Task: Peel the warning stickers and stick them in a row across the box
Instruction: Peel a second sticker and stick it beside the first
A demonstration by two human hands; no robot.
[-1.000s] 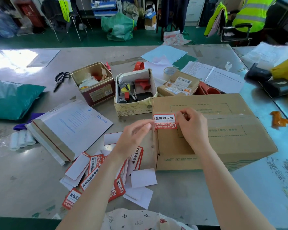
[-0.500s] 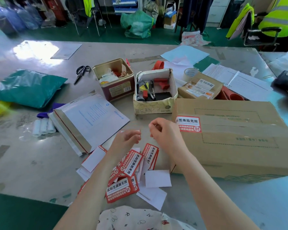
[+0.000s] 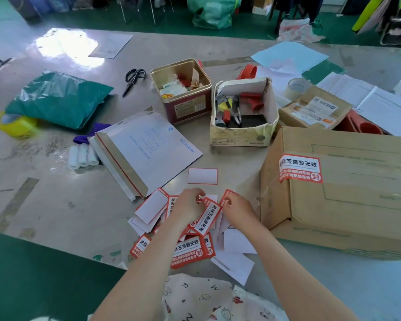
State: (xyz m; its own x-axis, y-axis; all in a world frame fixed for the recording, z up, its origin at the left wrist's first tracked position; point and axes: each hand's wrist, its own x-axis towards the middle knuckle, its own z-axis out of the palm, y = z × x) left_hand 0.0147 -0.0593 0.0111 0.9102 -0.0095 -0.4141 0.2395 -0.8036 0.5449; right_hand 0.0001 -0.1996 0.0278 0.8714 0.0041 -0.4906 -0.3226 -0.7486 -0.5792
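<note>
A brown cardboard box (image 3: 357, 198) lies at the right with one red-and-white warning sticker (image 3: 300, 169) stuck at its top left corner. A loose pile of red warning stickers (image 3: 190, 250) and white backing papers (image 3: 237, 262) lies on the table in front of me. My left hand (image 3: 188, 208) and my right hand (image 3: 237, 210) are both down on the pile. Between them stands one sticker (image 3: 207, 218), tilted upright; my left fingers pinch its top edge and my right fingers pinch a red sticker corner beside it.
A single white backing slip (image 3: 202, 176) lies just beyond the hands. Behind are a white mailer envelope (image 3: 146, 147), a red tin (image 3: 183, 91), an open white box of tools (image 3: 243, 112), scissors (image 3: 133, 79), a green bag (image 3: 56, 98) and a small parcel (image 3: 313, 110).
The sticker that both hands pressed onto the box stays stuck there. Both hands moved left and down from the box to the pile and took hold of another sticker.
</note>
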